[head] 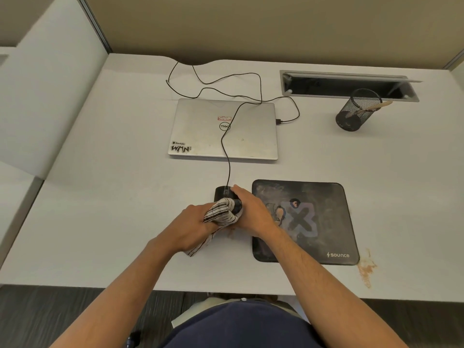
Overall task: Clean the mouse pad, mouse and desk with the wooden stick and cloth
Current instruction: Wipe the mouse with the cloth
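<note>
Half-hidden mouse, probably under cloth

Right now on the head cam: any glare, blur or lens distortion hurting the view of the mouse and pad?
Head view: even, soft light, no glare on the mouse pad, only faint shadows under the hands; sharp focus on the cloth and mouse; wide-angle bend shows in the desk edges and partitions; the mouse is mostly hidden by the right hand and cloth, not by blur.

Cloth on mouse, both hands
</note>
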Action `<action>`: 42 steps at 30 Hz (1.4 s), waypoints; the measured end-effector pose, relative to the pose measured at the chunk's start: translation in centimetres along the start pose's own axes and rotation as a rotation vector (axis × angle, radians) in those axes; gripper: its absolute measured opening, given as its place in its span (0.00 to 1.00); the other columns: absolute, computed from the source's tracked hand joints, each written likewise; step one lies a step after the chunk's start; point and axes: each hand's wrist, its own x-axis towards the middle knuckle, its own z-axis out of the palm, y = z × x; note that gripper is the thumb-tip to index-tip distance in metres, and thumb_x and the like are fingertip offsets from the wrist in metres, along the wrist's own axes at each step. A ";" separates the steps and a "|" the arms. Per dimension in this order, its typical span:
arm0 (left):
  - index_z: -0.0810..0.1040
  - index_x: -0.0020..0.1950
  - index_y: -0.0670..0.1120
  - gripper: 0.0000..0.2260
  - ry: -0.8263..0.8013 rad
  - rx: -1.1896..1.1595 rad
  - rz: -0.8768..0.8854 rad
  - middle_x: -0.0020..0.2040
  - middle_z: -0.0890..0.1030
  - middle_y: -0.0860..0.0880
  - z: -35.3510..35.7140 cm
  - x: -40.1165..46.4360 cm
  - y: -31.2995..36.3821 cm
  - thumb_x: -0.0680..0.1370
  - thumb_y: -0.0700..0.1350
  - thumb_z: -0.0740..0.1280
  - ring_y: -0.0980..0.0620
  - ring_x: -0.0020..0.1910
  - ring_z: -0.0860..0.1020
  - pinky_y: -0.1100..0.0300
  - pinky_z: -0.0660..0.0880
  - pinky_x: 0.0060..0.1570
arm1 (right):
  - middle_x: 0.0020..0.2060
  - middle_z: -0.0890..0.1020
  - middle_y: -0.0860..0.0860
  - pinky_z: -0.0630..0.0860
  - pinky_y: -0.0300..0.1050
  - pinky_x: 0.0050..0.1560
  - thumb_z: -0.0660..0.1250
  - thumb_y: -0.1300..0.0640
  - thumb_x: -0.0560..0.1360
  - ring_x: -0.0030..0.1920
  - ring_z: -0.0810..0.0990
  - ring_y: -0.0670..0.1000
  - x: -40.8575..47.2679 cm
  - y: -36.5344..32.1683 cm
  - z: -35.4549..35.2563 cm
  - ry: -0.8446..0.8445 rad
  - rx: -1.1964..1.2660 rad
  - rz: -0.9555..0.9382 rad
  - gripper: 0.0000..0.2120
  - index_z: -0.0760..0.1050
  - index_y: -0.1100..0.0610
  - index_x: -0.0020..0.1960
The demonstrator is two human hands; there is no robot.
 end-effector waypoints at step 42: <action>0.76 0.58 0.52 0.12 0.538 -0.945 -0.098 0.54 0.83 0.51 1.7 -3.3 3.3 0.79 0.39 0.64 0.52 0.54 0.81 0.54 0.78 0.53 | 0.55 0.81 0.46 0.79 0.48 0.57 0.67 0.42 0.74 0.54 0.79 0.44 -5.7 -1.5 -2.6 0.249 0.447 0.030 0.22 0.74 0.50 0.64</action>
